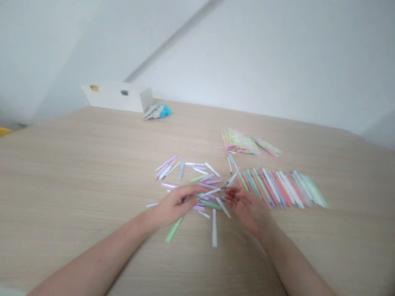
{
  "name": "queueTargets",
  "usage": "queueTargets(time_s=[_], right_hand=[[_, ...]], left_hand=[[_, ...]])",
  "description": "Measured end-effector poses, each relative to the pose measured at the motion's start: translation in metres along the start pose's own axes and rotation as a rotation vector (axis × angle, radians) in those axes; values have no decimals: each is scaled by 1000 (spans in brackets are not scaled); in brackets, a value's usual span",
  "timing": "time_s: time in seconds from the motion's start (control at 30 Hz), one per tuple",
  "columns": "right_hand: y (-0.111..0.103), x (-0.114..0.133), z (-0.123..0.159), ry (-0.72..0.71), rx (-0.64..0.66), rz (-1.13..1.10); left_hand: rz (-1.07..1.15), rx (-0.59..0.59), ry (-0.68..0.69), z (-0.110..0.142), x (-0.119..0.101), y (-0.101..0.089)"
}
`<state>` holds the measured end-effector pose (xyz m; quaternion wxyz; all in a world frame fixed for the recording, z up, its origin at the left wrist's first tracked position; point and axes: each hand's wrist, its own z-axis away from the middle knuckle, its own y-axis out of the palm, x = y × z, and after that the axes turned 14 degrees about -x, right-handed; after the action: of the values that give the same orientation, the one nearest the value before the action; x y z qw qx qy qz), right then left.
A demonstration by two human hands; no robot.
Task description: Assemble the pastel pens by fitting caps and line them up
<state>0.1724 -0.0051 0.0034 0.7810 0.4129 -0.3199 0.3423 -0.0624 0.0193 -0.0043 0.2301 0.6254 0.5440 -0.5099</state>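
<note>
Loose pastel paper sticks [197, 181] in purple, white, green and blue lie scattered on the pale wood table [77, 172]. My left hand [174, 205] rests with its fingertips among them, over several thin sticks, though blur hides any grip. My right hand [247, 211] sits just to the right, fingers curled and apart, its fingertips near a white stick [222, 207]. Below the hands lie a green stick [173, 229] and a white stick [214, 227]. A tidy side-by-side row of pink, green, white and blue sticks [279, 189] lies to the right of my right hand.
Stacked pastel paper packets [239, 142] and one separate packet [268, 147] lie beyond the row. A white box [117, 96] stands at the far table edge, with a crumpled grey and blue cloth [157, 112] beside it. A wall rises behind.
</note>
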Motion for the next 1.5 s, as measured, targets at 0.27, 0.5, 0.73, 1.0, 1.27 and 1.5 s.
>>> queueTargets(time_s=[0.27,0.5,0.73,1.0,1.27,1.5], right_hand=[[-3,-5,-5,-5,73,32],[-3,-2,0,-134,124,214],[-4,0,9,-535,150,414],[0,8,18,-710,144,505],[0,7,19,-755,108,586],[2,7,21,-723,106,620]], left_hand=[[22,-8,-68,2,3,-1],[39,-3,-69,0,6,-1],[60,8,-85,1,1,-2],[78,23,-103,0,2,-1],[92,39,-91,2,1,-1],[87,47,-105,1,0,-1]])
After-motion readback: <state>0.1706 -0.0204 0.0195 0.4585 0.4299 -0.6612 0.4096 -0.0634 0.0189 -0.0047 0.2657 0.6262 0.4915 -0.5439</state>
